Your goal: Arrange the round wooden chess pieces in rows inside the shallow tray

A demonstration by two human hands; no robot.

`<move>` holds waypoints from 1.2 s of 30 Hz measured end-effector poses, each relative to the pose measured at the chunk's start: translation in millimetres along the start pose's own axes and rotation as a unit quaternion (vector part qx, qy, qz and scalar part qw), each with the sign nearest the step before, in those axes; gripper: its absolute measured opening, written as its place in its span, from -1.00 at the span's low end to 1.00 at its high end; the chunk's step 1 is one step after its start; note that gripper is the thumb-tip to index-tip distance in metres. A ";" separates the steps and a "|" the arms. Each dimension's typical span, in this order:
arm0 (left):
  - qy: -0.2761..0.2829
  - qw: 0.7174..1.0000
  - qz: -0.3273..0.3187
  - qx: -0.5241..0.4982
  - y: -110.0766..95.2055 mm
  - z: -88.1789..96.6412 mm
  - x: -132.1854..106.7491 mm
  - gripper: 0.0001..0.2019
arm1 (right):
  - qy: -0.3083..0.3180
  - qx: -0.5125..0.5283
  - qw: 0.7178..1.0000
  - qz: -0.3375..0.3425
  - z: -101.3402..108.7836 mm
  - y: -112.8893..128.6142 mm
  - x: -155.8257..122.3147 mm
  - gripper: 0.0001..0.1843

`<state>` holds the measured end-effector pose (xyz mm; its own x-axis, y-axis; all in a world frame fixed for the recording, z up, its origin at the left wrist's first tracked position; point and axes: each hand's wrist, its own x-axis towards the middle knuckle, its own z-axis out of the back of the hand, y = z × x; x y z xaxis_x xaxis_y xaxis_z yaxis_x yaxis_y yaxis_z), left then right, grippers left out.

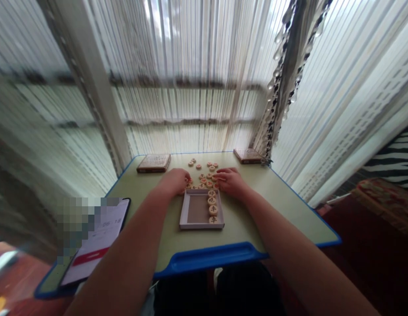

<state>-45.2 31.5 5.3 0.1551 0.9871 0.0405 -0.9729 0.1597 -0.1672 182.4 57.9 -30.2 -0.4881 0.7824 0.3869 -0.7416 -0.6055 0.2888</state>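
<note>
A shallow white box (183,215) lies in front of me on the table. Along its right inner side several round wooden xiangqi pieces (213,210) stand in a column, marked in black. Behind the box more loose xiangqi pieces (203,181) are clustered, some with red characters. At the left of this cluster, my left hand (178,180) has its fingers curled by a red-marked piece (189,180), seemingly pinching it. My right hand (232,181) reaches in from the right, fingers stretched out and tips touching pieces; its thumb is partly hidden.
A flat wooden-looking box (153,163) sits at the table's back left, another flat box (247,156) at the back right. Several scattered pieces (198,166) lie farther back. A tablet or phone (98,241) rests at the left edge. The pale green table (283,215) has a blue rim; curtains hang behind.
</note>
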 end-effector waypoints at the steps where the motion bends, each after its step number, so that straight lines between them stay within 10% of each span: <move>1: -0.006 1.000 -0.016 -0.006 -2.1 0.4 -0.3 -0.71 | 0.005 0.006 1.000 0.008 -0.1 1.4 0.3 -0.71; 5: 0.024 0.993 -0.109 -0.043 -12.4 -0.9 -2.3 -0.68 | 0.036 0.020 0.998 0.039 1.1 7.8 1.1 -0.73; 18: -0.098 0.992 -0.029 -0.068 -7.5 -7.2 -0.3 -0.62 | -0.033 0.040 0.997 -0.057 -11.4 -3.3 7.4 -0.67; 36: -0.061 0.996 -0.011 -0.071 -2.4 -5.3 -0.9 -0.73 | -0.055 0.000 0.994 -0.099 1.0 -25.2 6.7 -0.69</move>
<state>-42.1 30.3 0.5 0.1450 0.9759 0.1629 -0.9340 0.1893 -0.3030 198.3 78.2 -34.1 -0.2784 0.8656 0.4163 -0.8179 -0.4409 0.3698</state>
